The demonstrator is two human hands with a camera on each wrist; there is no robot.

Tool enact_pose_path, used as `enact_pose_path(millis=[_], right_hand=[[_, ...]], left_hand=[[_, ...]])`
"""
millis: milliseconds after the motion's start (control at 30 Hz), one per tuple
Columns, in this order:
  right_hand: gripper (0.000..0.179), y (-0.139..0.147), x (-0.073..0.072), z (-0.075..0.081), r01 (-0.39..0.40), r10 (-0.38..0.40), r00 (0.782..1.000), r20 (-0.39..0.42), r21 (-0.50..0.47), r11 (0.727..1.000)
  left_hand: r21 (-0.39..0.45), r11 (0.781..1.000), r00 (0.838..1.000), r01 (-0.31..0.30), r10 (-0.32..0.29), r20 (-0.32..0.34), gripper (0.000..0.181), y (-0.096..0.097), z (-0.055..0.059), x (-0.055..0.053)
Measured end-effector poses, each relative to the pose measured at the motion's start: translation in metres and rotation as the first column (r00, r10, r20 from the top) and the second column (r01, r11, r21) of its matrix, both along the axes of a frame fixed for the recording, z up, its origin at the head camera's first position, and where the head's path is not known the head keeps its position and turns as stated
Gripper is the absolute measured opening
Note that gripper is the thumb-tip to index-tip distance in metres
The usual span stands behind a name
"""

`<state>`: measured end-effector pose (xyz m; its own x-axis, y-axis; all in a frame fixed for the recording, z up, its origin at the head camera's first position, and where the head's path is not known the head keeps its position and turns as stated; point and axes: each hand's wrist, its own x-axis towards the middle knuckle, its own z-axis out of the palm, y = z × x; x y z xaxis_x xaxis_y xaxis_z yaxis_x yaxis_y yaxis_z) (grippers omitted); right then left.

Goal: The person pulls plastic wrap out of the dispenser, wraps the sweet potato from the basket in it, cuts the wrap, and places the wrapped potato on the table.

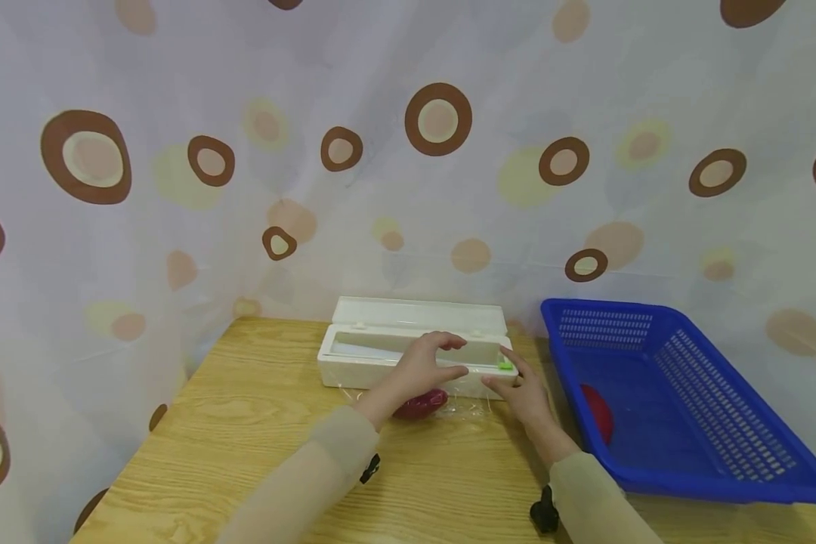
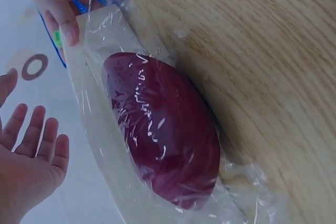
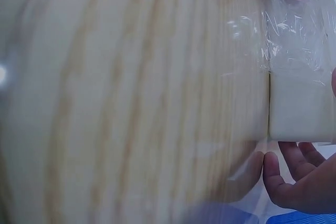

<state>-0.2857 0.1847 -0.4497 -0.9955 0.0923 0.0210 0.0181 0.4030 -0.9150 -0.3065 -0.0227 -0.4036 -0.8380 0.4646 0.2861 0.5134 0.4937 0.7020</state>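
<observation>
A white cling film box (image 1: 360,370) lies at the back of the table, its lid (image 1: 421,311) raised and a pale roll (image 1: 363,350) inside. A green slider (image 1: 506,366) sits at its right end. Clear film (image 3: 294,35) hangs from the front over a dark purple-red, smooth oval thing (image 2: 163,129), perhaps a sweet potato, lying before the box. My left hand (image 1: 421,366) hovers over the box's middle, fingers spread and holding nothing. With thumb and fingers around the right corner, my right hand (image 1: 527,393) grips the box near the slider.
To the right stands a blue plastic basket (image 1: 653,487) with a red rounded thing (image 1: 597,412) at its left side. A spotted curtain (image 1: 381,189) hangs behind the wooden table (image 1: 245,408) and down its left side.
</observation>
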Motion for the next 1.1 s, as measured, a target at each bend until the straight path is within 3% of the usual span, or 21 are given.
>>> enact_pose_path(millis=[333,533,900,1100], right_hand=[[0.071,0.007,-0.001,0.000,0.006,-0.006,1.000,0.000,0.031,1.000],[0.072,0.007,-0.002,-0.002,0.002,-0.001,1.000,-0.015,0.033,0.999],[0.068,0.004,-0.002,-0.005,0.024,-0.021,0.998,-0.065,0.045,0.999],[0.068,0.005,-0.003,-0.005,0.031,-0.027,0.998,-0.063,0.058,0.998]], left_hand=[[-0.040,0.998,0.999,0.037,-0.038,-0.025,0.045,0.031,-0.006,-0.017],[-0.016,0.998,0.998,0.053,-0.053,0.035,0.043,0.046,-0.013,-0.021],[-0.058,0.997,0.999,0.049,-0.049,-0.002,0.036,0.059,-0.016,-0.025],[-0.105,0.993,0.998,0.054,-0.052,0.020,0.035,0.068,-0.018,-0.028]])
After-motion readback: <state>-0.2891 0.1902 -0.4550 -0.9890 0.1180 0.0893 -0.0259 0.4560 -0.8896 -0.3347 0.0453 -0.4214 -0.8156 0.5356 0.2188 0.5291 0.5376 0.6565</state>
